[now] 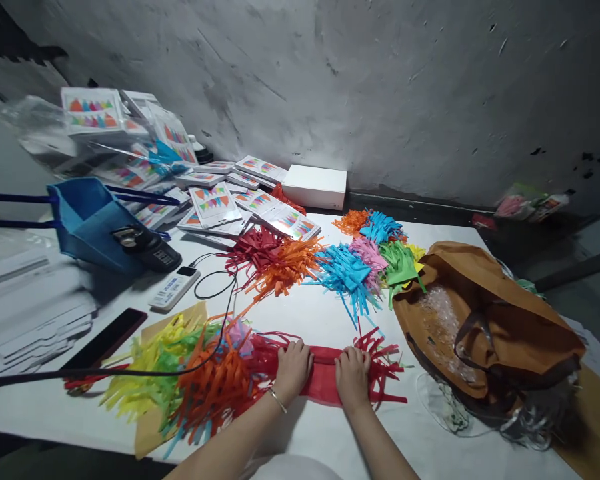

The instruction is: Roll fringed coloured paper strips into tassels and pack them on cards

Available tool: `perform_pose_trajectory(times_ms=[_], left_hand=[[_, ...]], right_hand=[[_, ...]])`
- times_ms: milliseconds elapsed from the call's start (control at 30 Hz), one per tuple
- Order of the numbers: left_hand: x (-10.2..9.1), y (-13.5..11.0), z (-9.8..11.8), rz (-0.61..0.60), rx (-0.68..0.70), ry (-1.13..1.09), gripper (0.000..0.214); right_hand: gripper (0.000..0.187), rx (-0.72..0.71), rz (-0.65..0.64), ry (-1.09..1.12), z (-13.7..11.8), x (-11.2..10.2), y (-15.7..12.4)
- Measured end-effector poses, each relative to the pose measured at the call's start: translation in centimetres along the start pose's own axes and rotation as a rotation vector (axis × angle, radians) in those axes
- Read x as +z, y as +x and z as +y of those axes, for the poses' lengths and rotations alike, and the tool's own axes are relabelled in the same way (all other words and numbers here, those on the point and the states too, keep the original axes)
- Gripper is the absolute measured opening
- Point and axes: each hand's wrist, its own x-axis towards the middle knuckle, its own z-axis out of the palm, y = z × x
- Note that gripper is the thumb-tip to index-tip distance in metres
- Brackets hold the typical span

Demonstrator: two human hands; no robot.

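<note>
My left hand [293, 369] and my right hand [353, 375] rest side by side on a red fringed paper piece [323, 380] lying flat near the table's front edge. Both hands have their fingers curled down and pressed onto the red paper, gripping its upper edge. To the left of my left hand lies a heap of fringed paper [190, 380] in yellow, green, orange and red. Red fringe strands stick out to the right of my right hand.
More fringed pieces [340, 263] in several colours lie at mid-table. A brown cloth bag [485, 320] sits right, a blue bag [93, 223] left. Printed packets [215, 203], a white box [315, 187], a remote [174, 288], a phone [105, 339] and a black cable [215, 293] lie behind.
</note>
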Motion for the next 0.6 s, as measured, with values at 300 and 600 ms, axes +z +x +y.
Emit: perform_pose_trajectory(times_ms=[300,600], left_hand=[[-0.1,0.7,-0.1,0.035,0.026,-0.001,0.023],[0.6,0.3,-1.8,0.111,0.411,-0.083,0.017]], right_hand=[[0.013,-0.174,-0.026,0.041,-0.7,1.3,-0.2],[0.006,-0.217,-0.073,0.053,-1.4,1.7,0.5]])
